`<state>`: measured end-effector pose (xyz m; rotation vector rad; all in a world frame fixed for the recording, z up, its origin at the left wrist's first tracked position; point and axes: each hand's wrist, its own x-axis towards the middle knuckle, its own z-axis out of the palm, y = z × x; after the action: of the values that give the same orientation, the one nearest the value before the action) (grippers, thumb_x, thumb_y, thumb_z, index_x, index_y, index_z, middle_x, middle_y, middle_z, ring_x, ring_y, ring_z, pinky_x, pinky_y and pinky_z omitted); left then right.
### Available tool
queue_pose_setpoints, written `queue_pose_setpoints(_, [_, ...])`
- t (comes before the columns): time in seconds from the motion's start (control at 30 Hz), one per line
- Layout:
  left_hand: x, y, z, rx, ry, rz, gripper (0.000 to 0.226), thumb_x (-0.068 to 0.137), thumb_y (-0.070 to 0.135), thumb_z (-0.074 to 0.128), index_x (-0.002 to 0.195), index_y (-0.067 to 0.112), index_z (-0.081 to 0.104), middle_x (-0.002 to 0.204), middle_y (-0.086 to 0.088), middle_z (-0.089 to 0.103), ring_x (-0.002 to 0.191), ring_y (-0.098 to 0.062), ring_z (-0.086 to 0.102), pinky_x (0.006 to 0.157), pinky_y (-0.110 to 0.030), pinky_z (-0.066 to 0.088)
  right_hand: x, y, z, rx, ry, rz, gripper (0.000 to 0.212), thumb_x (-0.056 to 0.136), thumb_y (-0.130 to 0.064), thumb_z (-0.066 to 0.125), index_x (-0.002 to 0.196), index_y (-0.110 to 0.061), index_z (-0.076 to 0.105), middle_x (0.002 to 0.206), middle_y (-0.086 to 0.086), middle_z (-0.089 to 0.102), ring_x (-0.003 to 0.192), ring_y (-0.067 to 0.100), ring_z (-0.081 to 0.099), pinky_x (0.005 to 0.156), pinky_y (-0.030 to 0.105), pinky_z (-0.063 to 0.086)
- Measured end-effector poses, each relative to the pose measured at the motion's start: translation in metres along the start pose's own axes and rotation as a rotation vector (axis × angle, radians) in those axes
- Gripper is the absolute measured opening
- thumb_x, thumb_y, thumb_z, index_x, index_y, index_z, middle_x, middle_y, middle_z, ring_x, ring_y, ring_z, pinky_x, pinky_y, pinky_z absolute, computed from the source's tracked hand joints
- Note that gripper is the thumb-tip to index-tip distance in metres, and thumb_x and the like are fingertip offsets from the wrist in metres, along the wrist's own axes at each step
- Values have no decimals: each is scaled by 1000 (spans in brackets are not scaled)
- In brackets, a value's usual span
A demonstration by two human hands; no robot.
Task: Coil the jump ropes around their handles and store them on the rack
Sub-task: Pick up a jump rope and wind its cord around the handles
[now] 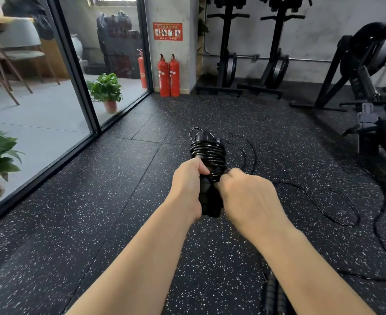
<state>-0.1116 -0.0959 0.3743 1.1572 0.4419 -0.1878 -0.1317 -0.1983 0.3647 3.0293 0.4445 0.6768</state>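
Black handles gripped by left hand; right hand fingers hidden, grip unclear.

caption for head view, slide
Left hand grips jump rope handles while right hand winds rope.

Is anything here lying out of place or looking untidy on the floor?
Yes. Loose black rope sprawls in loops over the floor to the right, not yet coiled. The left hand grips the handles; the right hand pinches the rope. Another handle lies by the right forearm.
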Motion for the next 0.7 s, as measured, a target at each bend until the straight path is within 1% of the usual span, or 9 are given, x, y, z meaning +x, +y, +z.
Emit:
queue_pose_setpoints(0.07, [-1,1,-1,4,-8,6,16,49,15,51,65,14,51,69,-9,46,55,-20,40,62,-30,39,-1,7,2,54,20,-61,32,62,-11,83,54,-15,52,51,0,47,30,24,37,46,15,-3])
queue_pose_setpoints(0.1, [-1,0,-1,13,-10,9,9,56,13,49,65,13,52,68,-8,47,54,-20,40,61,-30,39,-1,11,3,103,55,-87,29,72,-16,76,55,-15,52,52,0,47,31,25,41,44,16,0])
queue_pose_setpoints(0.17, [0,-1,-2,30,-6,7,7,66,11,48,67,13,54,69,-10,49,55,-21,43,64,-33,42,0,15,5,170,110,-114,31,86,-28,58,58,-16,52,54,-1,47,35,25,45,39,19,10])
queue_pose_setpoints(0.23, [1,-1,-3,27,-3,10,8,69,11,47,70,12,55,75,-12,51,60,-22,45,66,-36,43,0,19,9,220,134,-123,41,91,-39,39,60,-16,54,56,-3,48,39,24,48,38,22,21])
queue_pose_setpoints(0.3, [1,0,-4,23,-6,11,13,70,11,47,76,11,57,83,-14,54,68,-25,47,69,-39,44,1,19,8,249,85,-121,49,91,-46,29,64,-16,56,61,-3,50,48,24,53,42,25,28])
queue_pose_setpoints(0.37, [2,0,-5,21,-16,11,18,70,12,46,82,11,58,85,-15,56,73,-27,48,71,-40,43,2,18,3,257,10,-107,50,94,-52,29,74,-18,59,72,-4,53,65,23,57,51,30,35])
queue_pose_setpoints(0.43, [2,0,-6,27,-34,15,17,71,11,45,82,11,58,79,-13,59,66,-25,49,67,-36,44,3,20,-3,296,-59,-67,41,96,-51,37,80,-21,59,80,-6,55,78,19,55,61,31,39])
queue_pose_setpoints(0.57, [0,-1,-6,25,-93,-1,17,76,8,43,85,10,57,63,-7,59,51,-22,48,50,-25,47,3,16,-10,332,-85,29,36,95,-46,46,68,-21,52,67,-8,51,72,21,54,58,30,34])
queue_pose_setpoints(0.7, [0,-2,-5,36,-79,1,22,73,8,45,90,10,59,75,-12,59,58,-23,49,60,-31,44,3,10,-12,309,-79,84,37,94,-41,46,67,-18,51,63,-4,49,68,25,53,57,31,33])
